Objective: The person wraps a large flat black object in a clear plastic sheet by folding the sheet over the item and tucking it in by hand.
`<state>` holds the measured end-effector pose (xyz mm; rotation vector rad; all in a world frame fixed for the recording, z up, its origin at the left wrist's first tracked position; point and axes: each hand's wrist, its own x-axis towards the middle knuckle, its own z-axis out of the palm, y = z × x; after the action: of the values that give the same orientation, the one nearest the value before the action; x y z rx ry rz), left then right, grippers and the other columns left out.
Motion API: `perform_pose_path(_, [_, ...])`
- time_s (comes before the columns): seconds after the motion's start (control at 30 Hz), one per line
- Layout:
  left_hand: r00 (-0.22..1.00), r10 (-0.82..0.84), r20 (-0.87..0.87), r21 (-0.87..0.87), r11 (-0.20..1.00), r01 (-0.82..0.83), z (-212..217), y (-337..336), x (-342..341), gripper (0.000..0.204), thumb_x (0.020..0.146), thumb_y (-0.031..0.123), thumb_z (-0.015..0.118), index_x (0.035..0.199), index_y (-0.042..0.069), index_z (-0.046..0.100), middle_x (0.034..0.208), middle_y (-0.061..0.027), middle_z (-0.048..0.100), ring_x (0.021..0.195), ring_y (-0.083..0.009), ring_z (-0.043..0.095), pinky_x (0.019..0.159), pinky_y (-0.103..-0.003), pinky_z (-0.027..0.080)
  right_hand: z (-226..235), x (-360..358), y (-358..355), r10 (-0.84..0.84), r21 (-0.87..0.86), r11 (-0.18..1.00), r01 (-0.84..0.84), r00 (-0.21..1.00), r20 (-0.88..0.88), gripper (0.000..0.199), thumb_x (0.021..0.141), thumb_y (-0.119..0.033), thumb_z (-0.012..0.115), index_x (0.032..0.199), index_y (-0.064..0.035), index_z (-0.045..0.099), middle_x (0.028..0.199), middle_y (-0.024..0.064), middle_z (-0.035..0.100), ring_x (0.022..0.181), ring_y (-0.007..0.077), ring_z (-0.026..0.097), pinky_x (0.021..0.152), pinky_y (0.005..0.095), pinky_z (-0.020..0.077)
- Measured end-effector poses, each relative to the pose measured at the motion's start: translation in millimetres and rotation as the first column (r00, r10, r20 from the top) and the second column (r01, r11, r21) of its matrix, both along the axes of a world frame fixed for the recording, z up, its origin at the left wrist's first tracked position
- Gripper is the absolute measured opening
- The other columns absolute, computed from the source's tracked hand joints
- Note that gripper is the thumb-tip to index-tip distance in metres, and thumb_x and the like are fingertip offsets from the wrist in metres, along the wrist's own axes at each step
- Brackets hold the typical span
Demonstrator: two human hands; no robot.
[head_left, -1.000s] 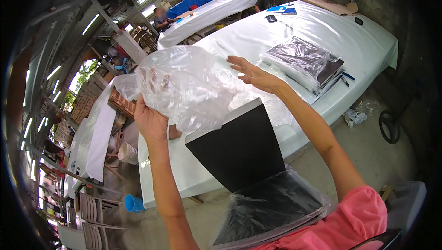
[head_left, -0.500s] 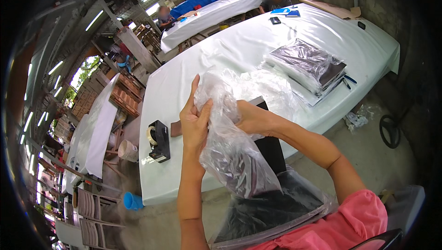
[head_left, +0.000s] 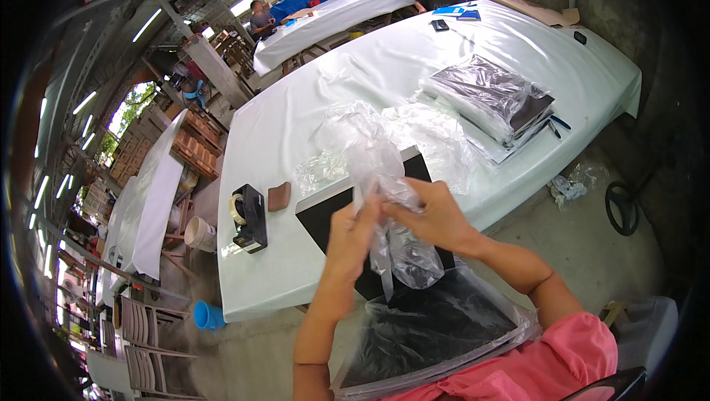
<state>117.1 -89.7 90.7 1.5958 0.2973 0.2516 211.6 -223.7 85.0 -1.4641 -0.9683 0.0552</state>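
Observation:
Both my hands grip a bunched clear plastic bag [head_left: 376, 158] above the near edge of the white-covered table [head_left: 274, 283]. My left hand [head_left: 350, 235] pinches it from the left. Closed on its other side, close by, is my right hand [head_left: 436, 216]. The bag's loose end hangs below my fingers. Under it lies a black box-like object [head_left: 318, 215] with a grey edge, partly hidden by the bag and hands. A dark flat panel in clear plastic [head_left: 436, 327] rests across my lap.
A tape dispenser [head_left: 250, 218] and a small brown block [head_left: 279, 197] sit left of the hands. Crumpled clear plastic [head_left: 436, 142] lies beyond. At right is a stack of plastic-wrapped dark pieces [head_left: 492, 94] with pens [head_left: 560, 123]. A blue bucket [head_left: 209, 315] stands on the floor. People sit farther off.
My hands have come down and closer together, gathering the bag into a narrower bunch. More of the black box-like object and the brown block now shows.

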Motion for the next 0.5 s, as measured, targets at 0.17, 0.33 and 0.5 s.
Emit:
perform_pose_path(0.17, [0.981, 0.030, 0.191, -0.314, 0.949, 0.032, -1.6, 49.0, -16.5, 0.050, 0.093, 0.029, 0.042, 0.130, -0.005, 0.040, 0.123, -0.0174, 0.051, 0.109, -0.0275, 0.054, 0.094, -0.037, 0.042, 4.0, 39.7, -51.2, -0.016, -0.135, 0.990, -0.041, 0.918, -0.395, 0.012, 0.076, -0.015, 0.069, 0.079, -0.0051, 0.063, 0.060, -0.0013, 0.055, 0.051, 0.0036, 0.047, 0.044, 0.0227, 0.0347])
perform_pose_path(0.33, [0.969, -0.110, 0.221, -0.442, 0.874, 0.200, -0.4, 51.1, -24.5, 0.050, 0.093, 0.022, 0.042, 0.131, -0.009, 0.034, 0.129, -0.0181, 0.046, 0.113, -0.0260, 0.051, 0.096, -0.038, 0.040, -24.1, 55.9, -64.8, 0.017, -0.290, 0.940, -0.182, 0.871, -0.491, 0.023, 0.075, -0.020, 0.071, 0.080, 0.0007, 0.062, 0.058, -0.0009, 0.054, 0.051, 0.0070, 0.048, 0.048, 0.0220, 0.0387])
perform_pose_path(0.5, [0.966, -0.176, 0.191, -0.463, 0.852, 0.247, -3.3, 49.3, -30.2, 0.048, 0.094, 0.025, 0.041, 0.128, -0.009, 0.039, 0.128, -0.0174, 0.047, 0.111, -0.0251, 0.052, 0.094, -0.035, 0.041, -47.1, 40.1, -44.6, -0.067, -0.270, 0.959, 0.092, 0.993, 0.101, 0.030, 0.067, -0.019, 0.076, 0.082, 0.0021, 0.061, 0.097, 0.0149, 0.057, 0.093, 0.0220, 0.054, 0.078, 0.0323, 0.0439])
